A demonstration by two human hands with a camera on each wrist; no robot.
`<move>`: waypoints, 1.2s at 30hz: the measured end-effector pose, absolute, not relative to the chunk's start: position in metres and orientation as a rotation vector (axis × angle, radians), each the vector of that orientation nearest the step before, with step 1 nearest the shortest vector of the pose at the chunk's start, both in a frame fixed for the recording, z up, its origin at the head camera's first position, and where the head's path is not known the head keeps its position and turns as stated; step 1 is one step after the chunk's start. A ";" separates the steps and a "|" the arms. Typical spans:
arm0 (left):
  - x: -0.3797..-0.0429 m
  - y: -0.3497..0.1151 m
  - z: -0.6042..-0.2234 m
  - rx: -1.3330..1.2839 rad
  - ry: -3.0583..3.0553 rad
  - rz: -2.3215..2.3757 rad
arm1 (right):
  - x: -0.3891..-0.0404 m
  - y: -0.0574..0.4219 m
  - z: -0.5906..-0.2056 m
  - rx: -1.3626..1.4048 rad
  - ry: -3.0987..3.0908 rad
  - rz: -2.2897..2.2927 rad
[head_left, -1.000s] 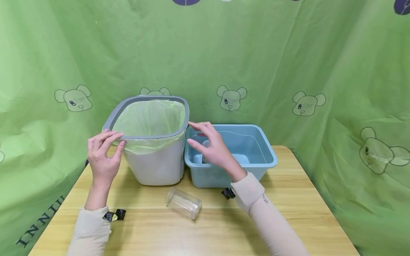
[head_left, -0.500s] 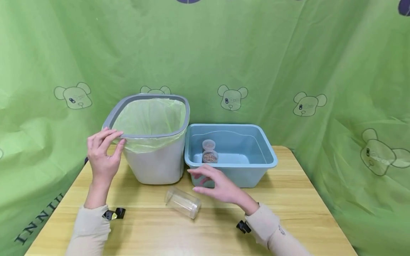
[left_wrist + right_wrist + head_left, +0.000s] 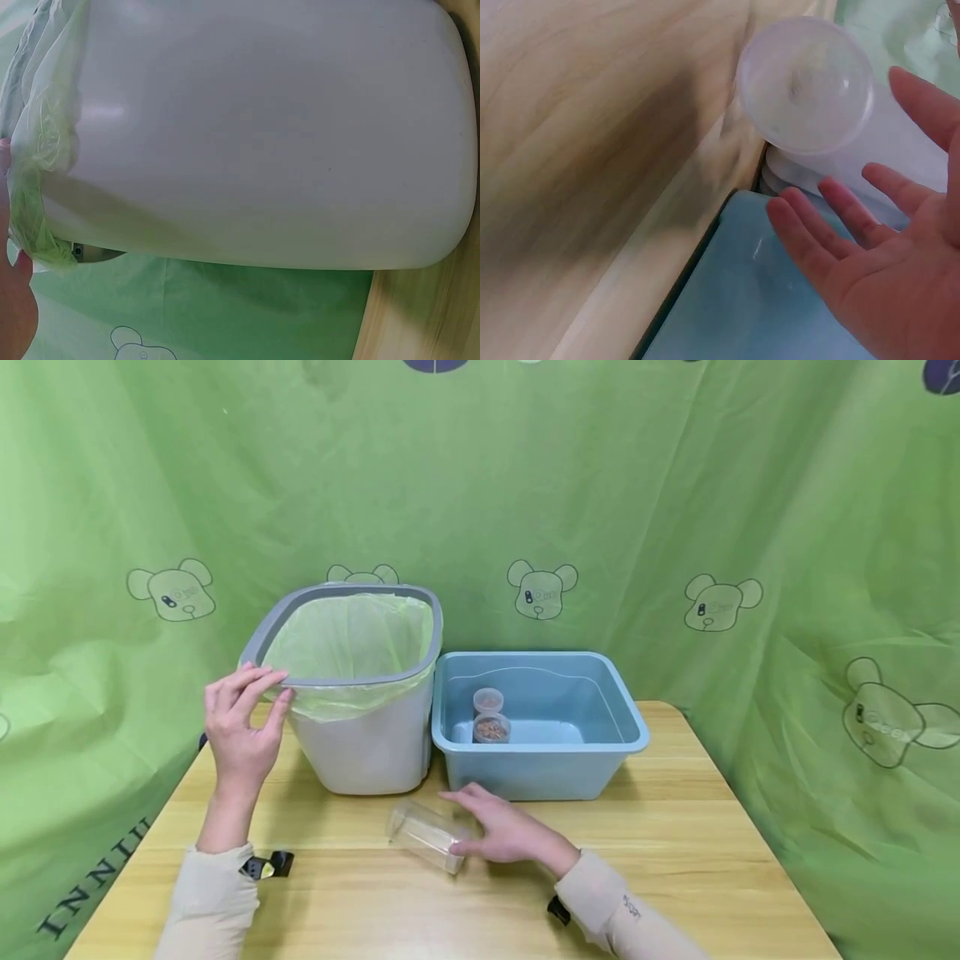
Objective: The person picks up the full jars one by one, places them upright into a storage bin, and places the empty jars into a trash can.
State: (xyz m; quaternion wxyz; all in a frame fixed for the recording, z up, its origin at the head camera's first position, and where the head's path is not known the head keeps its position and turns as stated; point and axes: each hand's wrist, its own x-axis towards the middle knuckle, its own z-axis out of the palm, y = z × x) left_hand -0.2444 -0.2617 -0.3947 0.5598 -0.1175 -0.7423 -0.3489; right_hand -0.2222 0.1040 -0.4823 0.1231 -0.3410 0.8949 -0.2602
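My left hand point(image 3: 243, 727) pinches the near left corner of the grey rim on a white trash bin point(image 3: 360, 752), which has a pale green bag point(image 3: 352, 635) inside it. In the left wrist view, the bin's wall point(image 3: 255, 135) fills most of the picture, with the thumb against the bag's folded edge. A clear plastic jar point(image 3: 420, 833) lies on its side in front of the bin. Beside its right end is my right hand point(image 3: 510, 835), fingers spread. The right wrist view shows the jar's round end point(image 3: 806, 86) apart from those fingers.
Right of the bin stands a blue tub point(image 3: 525, 777). At its left side inside sit two small round clear containers, the nearer one point(image 3: 491, 728) with brown bits in it. Both bins stand on a wooden table point(image 3: 697, 843) before a green curtain point(image 3: 622, 485).
From above the tub's left side, my right hand has come down and toward me to the jar, uncovering the small containers. The left hand has stayed on the rim.
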 end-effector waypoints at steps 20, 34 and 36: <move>-0.244 -0.262 -0.395 -0.280 -1.750 -0.823 | -0.225 0.100 -0.485 -1.009 2.605 -0.687; -0.242 -0.263 -0.394 -0.292 -1.755 -0.826 | -0.225 0.113 -0.435 -1.123 2.488 -1.184; -0.242 -0.262 -0.394 -0.294 -1.757 -0.821 | -0.225 0.116 -0.423 -1.150 2.469 -1.266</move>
